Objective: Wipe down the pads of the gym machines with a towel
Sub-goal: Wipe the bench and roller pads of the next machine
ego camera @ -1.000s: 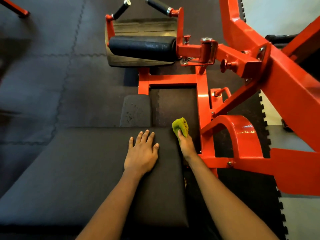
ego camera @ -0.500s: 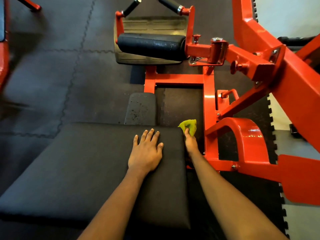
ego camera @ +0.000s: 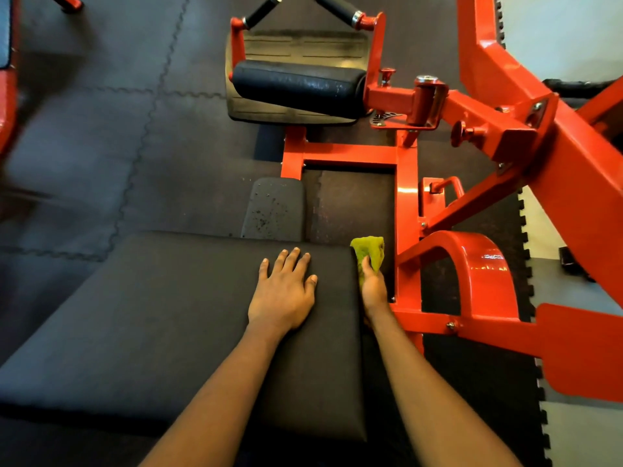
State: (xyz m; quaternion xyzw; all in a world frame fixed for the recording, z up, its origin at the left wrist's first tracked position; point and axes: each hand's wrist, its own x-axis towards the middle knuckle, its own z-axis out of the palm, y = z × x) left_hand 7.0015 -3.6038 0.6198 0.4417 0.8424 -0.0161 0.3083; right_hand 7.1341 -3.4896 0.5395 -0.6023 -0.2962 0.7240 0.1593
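A wide black seat pad (ego camera: 151,318) of a red gym machine fills the lower left. My left hand (ego camera: 285,291) lies flat on its top near the far right corner, fingers straight. My right hand (ego camera: 372,288) holds a small green towel (ego camera: 369,252) against the pad's right side edge, between the pad and the red frame (ego camera: 408,230). Farther off are a small black pad (ego camera: 274,210) and a black roller pad (ego camera: 296,87).
Red frame beams (ego camera: 573,170) cross the right side, and a curved red guard (ego camera: 475,261) stands close to my right hand. Two black handles (ego camera: 333,6) and a footplate (ego camera: 296,48) lie beyond the roller. Dark interlocking floor mats (ego camera: 101,146) cover the left.
My right hand with the towel has slid a little back toward me along the pad's right edge. The view has shifted slightly. My left hand stays flat on the pad.
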